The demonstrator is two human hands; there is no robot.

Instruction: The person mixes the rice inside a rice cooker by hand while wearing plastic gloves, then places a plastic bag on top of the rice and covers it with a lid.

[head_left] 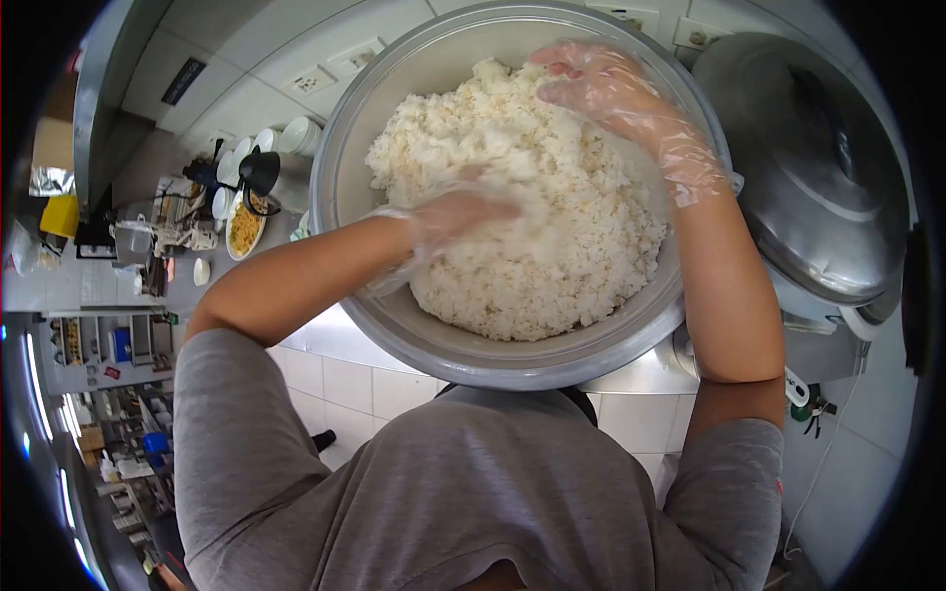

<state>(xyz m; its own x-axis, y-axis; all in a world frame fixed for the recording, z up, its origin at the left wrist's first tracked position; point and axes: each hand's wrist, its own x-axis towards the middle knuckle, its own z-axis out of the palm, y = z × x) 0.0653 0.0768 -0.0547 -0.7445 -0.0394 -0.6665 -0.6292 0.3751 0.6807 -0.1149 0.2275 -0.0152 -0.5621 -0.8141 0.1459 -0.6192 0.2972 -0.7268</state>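
Note:
A big round metal pot [340, 197] holds a mound of cooked white rice [581, 266], heaped at the back and loose toward the front. My left hand [468, 212], in a clear plastic glove, is in the rice near the middle of the mound. It is smeared by motion, so its fingers cannot be made out. At the back right, just inside the rim, my right hand [606, 89] wears the same kind of glove. Its fingers are loosely bent and apart above the edge of the rice, with nothing visible between them.
Right of the pot stands a large metal rice cooker with a closed domed lid [813, 167]. On the left are an oval plate of yellowish food [244, 227], a black lamp-like object [259, 175] and stacked white dishes [299, 135]. Wall sockets [311, 81] line the tiles behind.

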